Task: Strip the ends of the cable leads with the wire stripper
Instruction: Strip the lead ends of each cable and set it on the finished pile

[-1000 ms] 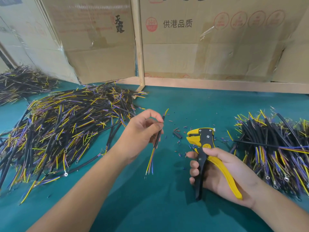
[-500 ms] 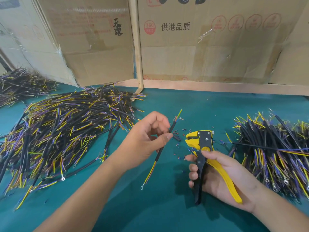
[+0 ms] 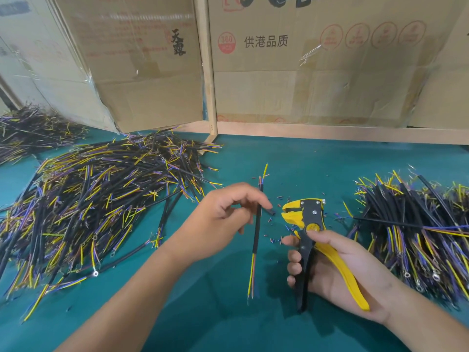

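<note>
Change: the black-sheathed cable lead (image 3: 256, 232) has swung from a slant a moment ago to nearly upright now, and its lower wires hang straight down instead of trailing left.
Left hand (image 3: 223, 219): it's up over the teal worktop (image 3: 253, 326), fingers curled, grip closed on the lead's black sheath, thumb and forefinger pinching it about midway.
Lead, top end: yellow, red and blue wire tips fan out just above the left grip, the yellow one reaching highest.
Lead, bottom end: thin yellow, red and blue wires hang well below the left grip, ends close to the worktop.
Right hand (image 3: 337, 268): palm up, fingers wrapped round the handles of the yellow-and-black wire stripper (image 3: 308, 224), thumb on the yellow disc below its head; that grip is closed on the tool.
Stripper: head points up and left, its mouth just right of the left grip and apart from the lead; the black handle runs under the fingers, the yellow handle lies across the palm.
Worktop scraps: small bits of cut insulation (image 3: 272, 237) lie scattered between the two grips.
Left of the left grip: a big heap of black, yellow and purple cable leads (image 3: 96, 199).
Right of the right grip: a second pile of similar leads (image 3: 418, 229).
Beyond both grips: brown cardboard boxes (image 3: 304, 72) stand along the worktop's far edge.
</note>
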Tool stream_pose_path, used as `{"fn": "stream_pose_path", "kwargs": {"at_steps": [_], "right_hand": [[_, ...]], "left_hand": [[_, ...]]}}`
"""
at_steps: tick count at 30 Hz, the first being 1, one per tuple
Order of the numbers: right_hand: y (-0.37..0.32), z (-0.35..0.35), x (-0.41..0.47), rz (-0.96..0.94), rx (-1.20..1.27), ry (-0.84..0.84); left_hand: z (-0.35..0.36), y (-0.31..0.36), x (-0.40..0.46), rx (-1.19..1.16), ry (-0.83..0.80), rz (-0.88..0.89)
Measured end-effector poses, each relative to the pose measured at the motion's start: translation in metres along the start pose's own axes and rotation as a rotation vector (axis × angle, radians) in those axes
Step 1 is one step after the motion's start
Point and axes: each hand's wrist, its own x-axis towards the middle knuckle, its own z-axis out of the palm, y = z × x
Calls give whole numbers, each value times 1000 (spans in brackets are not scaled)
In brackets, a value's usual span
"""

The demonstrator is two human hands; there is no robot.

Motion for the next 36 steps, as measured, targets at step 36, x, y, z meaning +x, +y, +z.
{"fn": "stream_pose_path", "kwargs": {"at_steps": [36], "right_hand": [[8,5,-20,-598,-458,132]], "left_hand": [[49,6,-9,299,-71,144]]}}
